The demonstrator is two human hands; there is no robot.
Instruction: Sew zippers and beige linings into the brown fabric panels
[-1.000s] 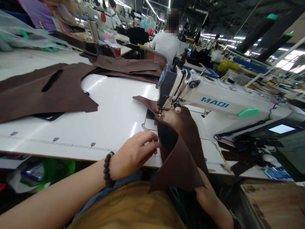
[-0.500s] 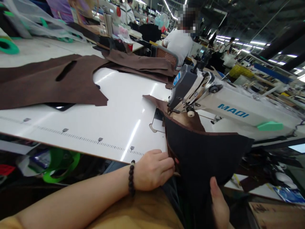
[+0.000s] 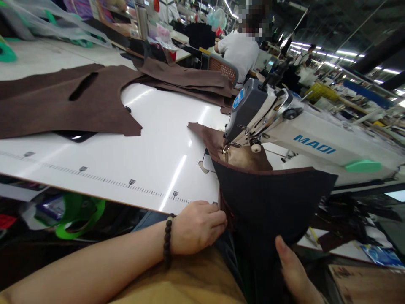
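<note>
A brown fabric piece with a black side (image 3: pixel 275 207) lies partly under the needle and presser foot of a white sewing machine (image 3: pixel 313 141) and drapes over the table's front edge. My left hand (image 3: pixel 201 226), with a dark bead bracelet at the wrist, is closed on the fabric's left edge, just below the needle area. Lower right, my right hand (image 3: pixel 294 268) grips the hanging part, its thumb against the black side and its other fingers hidden behind the cloth. A brown inner face shows beneath the presser foot.
On the white table (image 3: pixel 164 147), with a ruler scale along its front, lie a large brown cut piece (image 3: pixel 104 105) and stacked brown pieces (image 3: pixel 186 80). A dark flat object (image 3: pixel 74 136) pokes out beneath the large piece. Another person (image 3: pixel 238 52) sits ahead.
The fabric's folded edge has opened slightly near the presser foot, baring more of the brown inner face. My left hand has moved a little left, still holding the edge; my right hand also shifts slightly left.
</note>
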